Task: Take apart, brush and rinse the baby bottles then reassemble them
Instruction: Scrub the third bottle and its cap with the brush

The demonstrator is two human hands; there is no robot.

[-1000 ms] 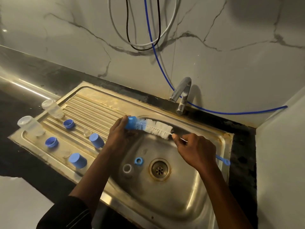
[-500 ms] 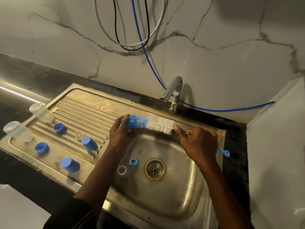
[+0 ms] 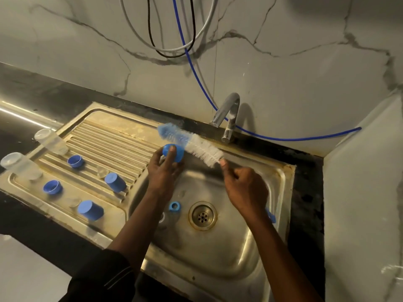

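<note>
Over the rear left corner of the stainless-steel sink basin (image 3: pixel 218 258), one blue domed plastic cap (image 3: pixel 174 154) is held in the left hand (image 3: pixel 162 173). The grip pinches it between the thumb and curled fingers, with the back of the hand toward the camera. The right hand (image 3: pixel 244 188) has its grip curled round the thin stem of one bottle brush with white and blue bristles (image 3: pixel 196 147). The bristle head slants up-left, just beside the cap.

The ribbed steel drainboard (image 3: pixel 113 144) carries:
- two clear plastic bottle bodies (image 3: pixel 50 141);
- four blue plastic pieces (image 3: pixel 115 182), two closed domes and two open cups;
- two small clear teats (image 3: pixel 101 171).

On the basin floor, one blue ring (image 3: pixel 174 206) lies near the round drain (image 3: pixel 202 215). A curved chrome tap (image 3: pixel 226 114) stands at the rear.
</note>
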